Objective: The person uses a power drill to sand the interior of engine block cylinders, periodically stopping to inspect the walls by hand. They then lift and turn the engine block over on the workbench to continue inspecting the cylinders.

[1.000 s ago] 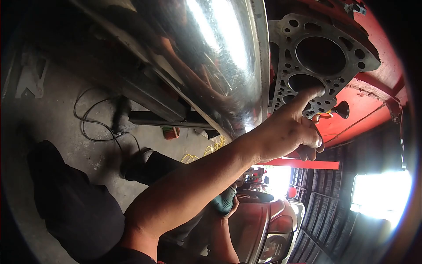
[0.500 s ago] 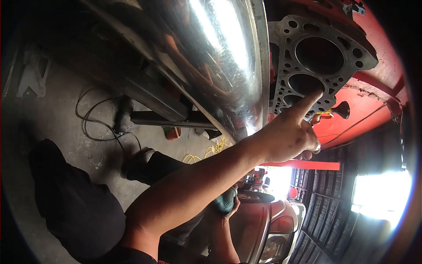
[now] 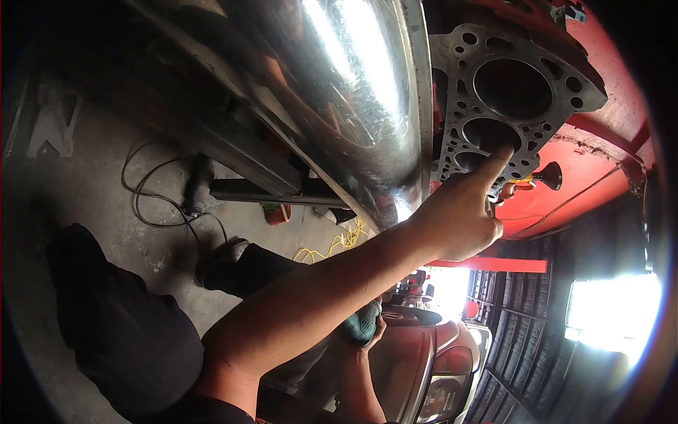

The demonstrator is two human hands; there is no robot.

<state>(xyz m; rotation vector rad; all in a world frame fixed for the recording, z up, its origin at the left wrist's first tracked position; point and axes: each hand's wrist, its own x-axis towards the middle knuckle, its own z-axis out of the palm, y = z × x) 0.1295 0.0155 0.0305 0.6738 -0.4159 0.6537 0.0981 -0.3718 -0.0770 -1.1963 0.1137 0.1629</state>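
Note:
The picture is turned sideways, with the floor at the left. My right hand reaches in from the lower edge with its index finger stretched out and the other fingers curled in. Its fingertip lies at the rim of a cylinder bore, one of several round bores in the flat grey face of an engine block. Smaller holes surround the bores. Nothing shows in the hand. A yellow part and a black, funnel-shaped piece are just beyond the fingers. My left hand is out of view.
A large shiny metal panel runs beside the block, with red bodywork on its other side. Another person's hand holds a teal object. A black cable and yellow cord lie on the floor. A car stands behind.
My right index fingertip has shifted slightly down and left along the bore's edge. My other fingers have drawn in and the hand has turned a little.

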